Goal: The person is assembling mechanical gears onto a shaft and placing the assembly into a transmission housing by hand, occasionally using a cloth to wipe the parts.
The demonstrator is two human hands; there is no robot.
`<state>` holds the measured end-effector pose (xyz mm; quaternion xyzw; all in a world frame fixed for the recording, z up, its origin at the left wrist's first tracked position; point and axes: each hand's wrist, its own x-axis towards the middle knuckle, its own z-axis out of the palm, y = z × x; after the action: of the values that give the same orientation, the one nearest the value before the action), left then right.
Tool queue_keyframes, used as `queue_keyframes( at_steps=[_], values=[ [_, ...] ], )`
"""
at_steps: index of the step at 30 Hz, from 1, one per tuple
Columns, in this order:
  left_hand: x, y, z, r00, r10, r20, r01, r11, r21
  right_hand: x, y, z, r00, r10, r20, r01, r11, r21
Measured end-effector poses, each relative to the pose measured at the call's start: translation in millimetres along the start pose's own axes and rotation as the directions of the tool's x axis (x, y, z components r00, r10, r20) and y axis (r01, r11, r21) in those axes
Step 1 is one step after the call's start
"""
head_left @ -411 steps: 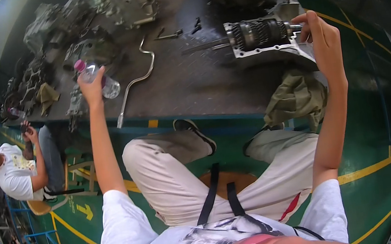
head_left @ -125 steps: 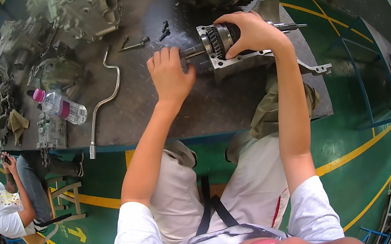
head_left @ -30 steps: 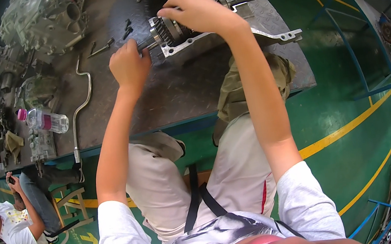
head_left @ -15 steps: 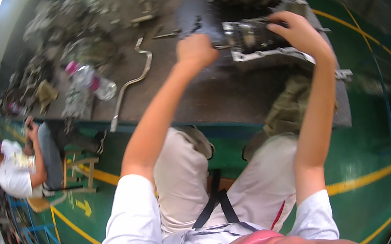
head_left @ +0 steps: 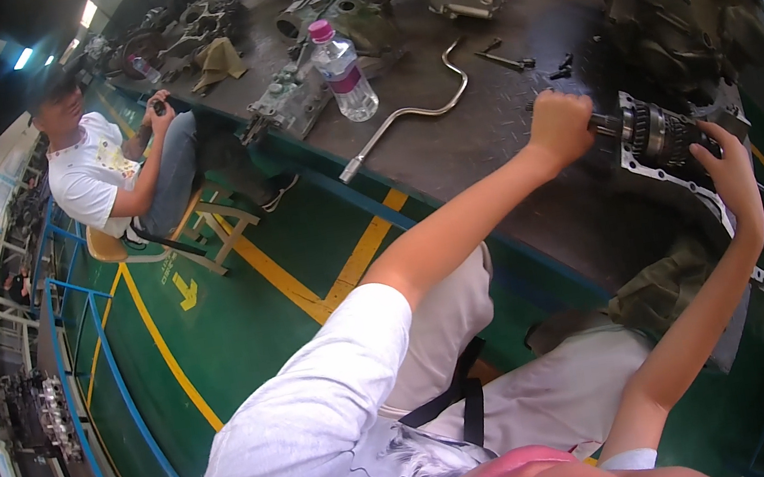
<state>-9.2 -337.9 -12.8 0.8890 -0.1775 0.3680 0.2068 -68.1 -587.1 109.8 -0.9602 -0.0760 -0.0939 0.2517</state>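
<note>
Our left hand (head_left: 561,125) has its grip clamped on the shaft end of the gear assembly (head_left: 658,133) on the tabletop (head_left: 484,125); our right hand (head_left: 731,176) grips its plate side; a water bottle (head_left: 342,72) stands well apart.

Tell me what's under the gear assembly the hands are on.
A flat metal plate carries the gear assembly on the dark workbench. The right hand covers its far end.

The metal gear assembly (head_left: 658,136), a grey shaft with ribbed gear rings on a flat pale plate, lies on its side between the two hands, its shaft end inside the closed left fingers (head_left: 566,117) and its plate under the right fingers (head_left: 720,150).
</note>
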Motion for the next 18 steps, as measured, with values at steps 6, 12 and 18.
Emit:
queue_keyframes(
  at_steps=[6, 12, 18],
  values=[
    [-11, -2, -16, 0.949, 0.297, -0.106, -0.297, 0.955, 0.008, 1, 17, 5, 0.997, 0.073, 0.005, -0.073, 0.993, 0.091],
    [-23, 1, -25, 0.967, 0.214, -0.137, -0.209, 0.977, 0.052, 9, 22, 8, 0.999, 0.037, 0.026, -0.040, 0.992, 0.117],
    [-16, 2, -16, 0.990, 0.125, -0.058, -0.122, 0.991, 0.048, 10, 24, 12, 0.999, 0.012, 0.029, -0.015, 0.996, 0.091]
  ],
)
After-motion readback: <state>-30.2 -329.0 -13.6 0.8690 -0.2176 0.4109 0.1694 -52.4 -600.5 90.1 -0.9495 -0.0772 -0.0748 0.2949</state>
